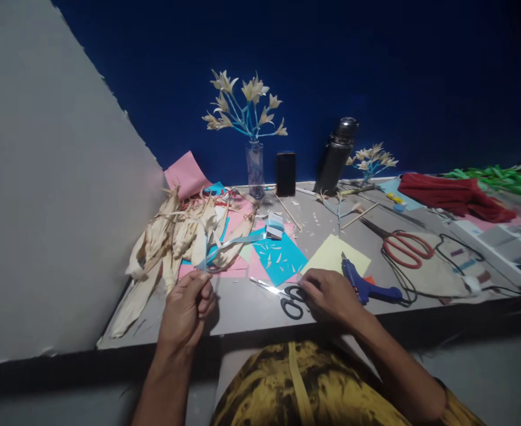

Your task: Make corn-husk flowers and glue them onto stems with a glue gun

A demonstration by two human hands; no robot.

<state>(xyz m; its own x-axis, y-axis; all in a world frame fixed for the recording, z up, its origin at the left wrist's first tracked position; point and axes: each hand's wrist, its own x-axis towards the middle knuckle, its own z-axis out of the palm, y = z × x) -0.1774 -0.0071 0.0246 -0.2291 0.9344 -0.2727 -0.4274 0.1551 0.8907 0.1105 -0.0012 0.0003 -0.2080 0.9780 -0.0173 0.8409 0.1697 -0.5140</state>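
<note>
My left hand [188, 305] is closed in a pinch on a thin stem wrapped in light blue tape [204, 264]. A pale husk flower appears to top this stem, though it blends into the husks behind. From the stem the blue tape runs right to its roll [275, 225]. My right hand [331, 293] has its fingers curled at the black handles of the small scissors [292, 302], which lie on the table with blades pointing left. Just right of that hand rests a blue glue gun [366, 285]. Its fingertips are partly hidden.
Dried corn husks [154, 248] pile up at left. Behind stand a glass bottle [255, 168] of husk flowers, a phone [285, 174] and a leaning flask [336, 157]. Large red-handled scissors [406, 248], cables, a red cloth [455, 195] and a white box [495, 248] occupy the right.
</note>
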